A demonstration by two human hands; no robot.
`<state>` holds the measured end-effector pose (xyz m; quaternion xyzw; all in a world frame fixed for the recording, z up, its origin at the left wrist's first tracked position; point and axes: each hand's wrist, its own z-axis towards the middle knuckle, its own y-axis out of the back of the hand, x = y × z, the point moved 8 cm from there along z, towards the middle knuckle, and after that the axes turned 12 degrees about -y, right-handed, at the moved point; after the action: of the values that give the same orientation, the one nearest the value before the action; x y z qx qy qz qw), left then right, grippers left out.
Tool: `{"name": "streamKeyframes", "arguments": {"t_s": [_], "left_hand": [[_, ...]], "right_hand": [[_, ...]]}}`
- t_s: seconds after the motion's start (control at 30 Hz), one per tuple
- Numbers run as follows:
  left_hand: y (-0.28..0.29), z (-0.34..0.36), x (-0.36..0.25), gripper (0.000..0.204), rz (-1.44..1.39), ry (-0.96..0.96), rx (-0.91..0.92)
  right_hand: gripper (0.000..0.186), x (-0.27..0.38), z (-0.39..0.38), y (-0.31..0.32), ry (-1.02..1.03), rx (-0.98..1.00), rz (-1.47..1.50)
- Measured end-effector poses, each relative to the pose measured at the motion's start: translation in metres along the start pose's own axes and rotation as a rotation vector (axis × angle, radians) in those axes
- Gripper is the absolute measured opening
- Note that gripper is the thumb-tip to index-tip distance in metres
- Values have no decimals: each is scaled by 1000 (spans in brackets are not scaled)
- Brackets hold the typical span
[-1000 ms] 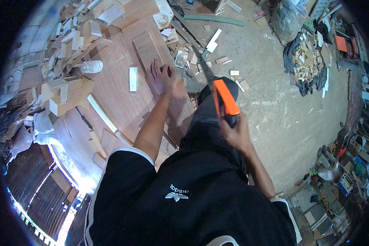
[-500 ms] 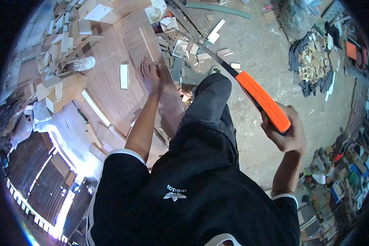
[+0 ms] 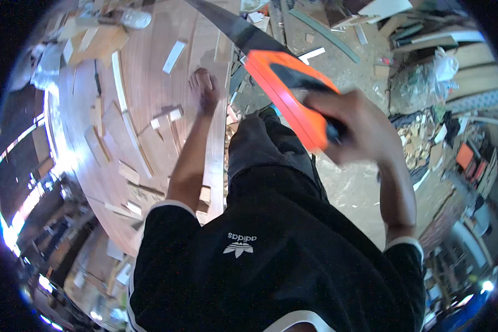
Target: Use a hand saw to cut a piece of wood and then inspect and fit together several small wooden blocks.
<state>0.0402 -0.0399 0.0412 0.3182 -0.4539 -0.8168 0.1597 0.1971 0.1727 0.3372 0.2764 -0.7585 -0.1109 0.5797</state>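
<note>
- The right hand [image 3: 365, 124] is wrapped around the grip of a handsaw [image 3: 265, 66]; a half second ago it was held out to the right, and it has now swung inward, in front of the trousers.
- The left hand [image 3: 205, 88], spread flatter then, now has its fingers curled at the counter's right side; I cannot tell whether it grips anything.
- The saw's blade [image 3: 238, 27] slants up and left from its orange handle, across the counter's edge in this view, where it had lain over the floor. It looks raised toward the camera, so I judge that no cutting is under way; contact at the tip cannot be made out.
- On the wood-topped counter [image 3: 152, 74], a short white strip [image 3: 175, 56] lies left of the left hand, with a long pale-edged strip [image 3: 118, 77] farther left.
- A small wood block [image 3: 205, 195] sits beside the left forearm.
- Beyond, on the concrete floor [image 3: 351, 193], lie a green strip [image 3: 329, 36] and, at right, a heap of wood offcuts [image 3: 415, 135].
</note>
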Motion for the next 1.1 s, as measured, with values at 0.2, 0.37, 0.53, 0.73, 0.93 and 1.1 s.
{"name": "streamKeyframes", "arguments": {"t_s": [0.2, 0.37, 0.53, 0.73, 0.93, 1.1], "left_hand": [[70, -155, -81, 14, -377, 449, -281], [77, -296, -141, 10, -350, 845, -283], [24, -436, -186, 14, -352, 1193, -98], [-115, -560, -204, 16, -566, 1369, 94], [-278, -580, -126, 25, -565, 1351, 227], [-371, -542, -44, 29, -580, 1321, 30]], "right_hand": [[40, -15, 96, -81, 321, -150, -371], [45, -23, 138, -171, 262, 60, -468], [43, -36, 171, -268, 393, 104, -562], [30, -47, 187, -345, 526, -132, -550], [35, -74, 188, -368, 706, -352, -418], [24, -179, 129, -309, 677, -626, 174]]}}
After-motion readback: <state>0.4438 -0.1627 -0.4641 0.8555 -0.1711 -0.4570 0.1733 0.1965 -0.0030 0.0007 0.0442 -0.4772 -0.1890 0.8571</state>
